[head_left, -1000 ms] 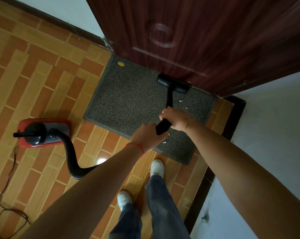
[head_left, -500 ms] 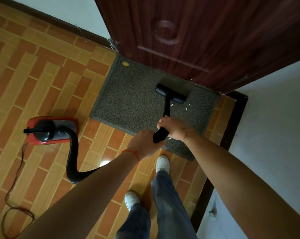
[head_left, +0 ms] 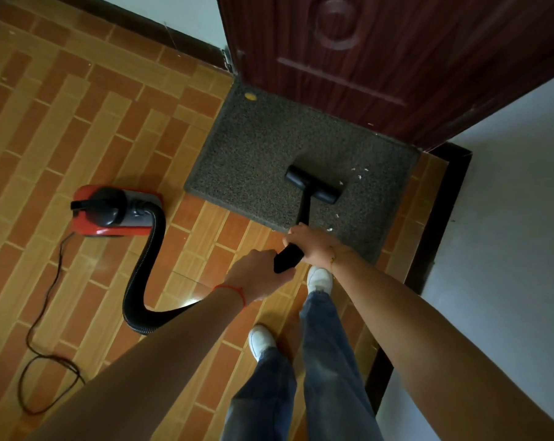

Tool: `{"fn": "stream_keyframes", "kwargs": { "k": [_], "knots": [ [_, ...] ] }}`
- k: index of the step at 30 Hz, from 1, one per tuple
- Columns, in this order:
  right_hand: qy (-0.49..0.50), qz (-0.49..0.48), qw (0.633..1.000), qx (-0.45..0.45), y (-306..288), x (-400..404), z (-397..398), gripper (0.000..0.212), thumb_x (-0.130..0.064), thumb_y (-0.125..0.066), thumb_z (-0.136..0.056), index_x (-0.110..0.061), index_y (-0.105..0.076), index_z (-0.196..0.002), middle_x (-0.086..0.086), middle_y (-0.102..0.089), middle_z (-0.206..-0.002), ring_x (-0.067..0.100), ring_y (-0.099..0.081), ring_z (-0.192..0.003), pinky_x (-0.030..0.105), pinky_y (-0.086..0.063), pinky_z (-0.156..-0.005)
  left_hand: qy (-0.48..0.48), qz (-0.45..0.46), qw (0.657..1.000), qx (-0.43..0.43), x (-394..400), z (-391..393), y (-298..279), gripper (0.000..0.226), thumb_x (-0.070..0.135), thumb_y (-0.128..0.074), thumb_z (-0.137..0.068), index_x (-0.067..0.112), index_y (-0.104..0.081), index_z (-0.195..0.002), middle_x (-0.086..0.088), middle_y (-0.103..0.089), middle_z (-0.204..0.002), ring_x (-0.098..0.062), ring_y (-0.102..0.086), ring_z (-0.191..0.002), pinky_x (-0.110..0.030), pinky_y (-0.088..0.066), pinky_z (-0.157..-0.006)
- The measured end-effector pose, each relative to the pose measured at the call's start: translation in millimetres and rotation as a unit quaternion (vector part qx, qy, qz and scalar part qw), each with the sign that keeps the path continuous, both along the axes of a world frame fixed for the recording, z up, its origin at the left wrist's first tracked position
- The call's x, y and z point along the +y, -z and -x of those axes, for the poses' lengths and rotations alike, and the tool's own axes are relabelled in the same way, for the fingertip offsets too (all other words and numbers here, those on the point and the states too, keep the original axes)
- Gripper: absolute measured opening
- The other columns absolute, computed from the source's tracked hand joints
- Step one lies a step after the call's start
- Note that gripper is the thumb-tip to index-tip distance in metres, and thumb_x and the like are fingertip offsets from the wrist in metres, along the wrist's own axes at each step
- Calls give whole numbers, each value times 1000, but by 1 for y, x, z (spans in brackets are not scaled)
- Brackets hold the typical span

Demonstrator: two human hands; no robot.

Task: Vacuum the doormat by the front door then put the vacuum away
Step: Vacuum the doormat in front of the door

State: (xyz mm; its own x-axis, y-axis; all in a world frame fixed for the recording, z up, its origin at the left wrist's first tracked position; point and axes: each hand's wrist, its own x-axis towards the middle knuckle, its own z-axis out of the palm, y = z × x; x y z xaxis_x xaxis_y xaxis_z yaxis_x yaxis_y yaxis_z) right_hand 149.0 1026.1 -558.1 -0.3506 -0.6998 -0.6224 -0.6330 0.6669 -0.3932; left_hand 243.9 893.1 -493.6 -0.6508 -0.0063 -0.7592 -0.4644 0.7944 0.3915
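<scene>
A grey doormat (head_left: pixel 263 148) lies on the tiled floor against the dark red door (head_left: pixel 396 58). The black floor nozzle (head_left: pixel 314 184) rests on the mat's right half, with small white scraps (head_left: pixel 358 175) to its right. My right hand (head_left: pixel 314 245) grips the black wand (head_left: pixel 304 214) from above. My left hand (head_left: pixel 258 275) holds the wand's lower end just behind it. The red and grey vacuum body (head_left: pixel 110 211) sits on the floor at the left, joined by a black ribbed hose (head_left: pixel 145 281).
A black power cord (head_left: pixel 43 345) loops over the floor at the lower left. A yellow spot (head_left: pixel 250 96) marks the mat's far left corner. A white wall (head_left: pixel 508 218) with dark skirting closes the right side. My white shoes (head_left: pixel 318 278) stand by the mat's near edge.
The nozzle has slid from the door edge back toward me across the mat. Both hands pulled the wand back with it, and more white scraps show beyond the nozzle.
</scene>
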Motion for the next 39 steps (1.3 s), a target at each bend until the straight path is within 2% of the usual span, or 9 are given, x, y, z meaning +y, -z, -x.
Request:
{"fn": "stream_keyframes", "kwargs": {
  "k": [4,9,17,19,22,25,29,35,39],
  "knots": [
    [-9,6,1000,6,-2,-13,-32,10,-8,-49,-93,-11,-57,-99,8,-54,-113,25,-57,-102,29,-38,-72,-5,-11,1000,-16,-13,-31,-3,36,53,-50,-90,18,-57,-85,-1,-62,-62,-17,-59,-50,-32,-54,-56],
    [0,2,1000,1,-1,-23,-60,14,-4,-48,-91,-10,-56,-101,11,-57,-111,26,-59,-102,35,-50,-80,25,8,1000,-10,-25,-56,-3,38,55,-47,-91,18,-56,-87,-1,-60,-64,-18,-58,-53,-33,-53,-57],
    [21,-2,1000,13,6,-17,-67,17,-1,-48,-90,-11,-55,-101,10,-55,-115,26,-54,-110,34,-49,-79,36,8,999,-13,-19,-57,1,39,53,-47,-91,16,-58,-86,-1,-59,-62,-18,-54,-51,-30,-47,-52],
    [20,-4,1000,15,8,-11,-60,18,0,-49,-89,-11,-54,-102,11,-54,-116,25,-53,-110,36,-51,-81,31,6,999,-11,-14,-51,4,37,54,-48,-90,18,-56,-85,-1,-60,-64,-18,-56,-51,-32,-51,-54],
    [27,-2,999,24,10,0,-46,13,-2,-49,-90,-11,-54,-99,9,-53,-115,25,-55,-105,34,-49,-76,17,2,1000,-13,-3,-38,8,37,55,-48,-89,19,-56,-86,-1,-63,-65,-20,-62,-56,-36,-56,-59],
    [30,-1,999,31,14,13,-27,13,-3,-51,-90,-12,-54,-100,8,-53,-115,26,-55,-107,35,-48,-79,18,4,1000,-7,10,-18,11,38,55,-48,-89,18,-57,-88,0,-62,-67,-21,-64,-61,-34,-54,-59],
    [26,-6,999,31,16,30,9,19,-5,-49,-91,-11,-56,-108,10,-54,-118,27,-53,-113,39,-51,-86,18,0,1000,-1,27,16,15,38,56,-49,-88,19,-56,-86,-1,-63,-71,-18,-62,-57,-33,-53,-57],
    [15,-5,999,39,17,56,69,15,-6,-49,-92,-12,-56,-104,9,-55,-116,27,-50,-115,38,-49,-86,6,-10,1000,5,54,76,10,38,50,-52,-89,12,-58,-87,-5,-65,-73,-21,-62,-56,-38,-56,-62],
    [8,1,999,41,19,76,112,18,0,-53,-88,-12,-55,-101,8,-55,-115,27,-52,-114,40,-51,-87,2,-20,1000,6,74,118,12,34,45,-54,-90,12,-57,-82,-3,-62,-66,-19,-59,-53,-35,-52,-56]
  ]
}}
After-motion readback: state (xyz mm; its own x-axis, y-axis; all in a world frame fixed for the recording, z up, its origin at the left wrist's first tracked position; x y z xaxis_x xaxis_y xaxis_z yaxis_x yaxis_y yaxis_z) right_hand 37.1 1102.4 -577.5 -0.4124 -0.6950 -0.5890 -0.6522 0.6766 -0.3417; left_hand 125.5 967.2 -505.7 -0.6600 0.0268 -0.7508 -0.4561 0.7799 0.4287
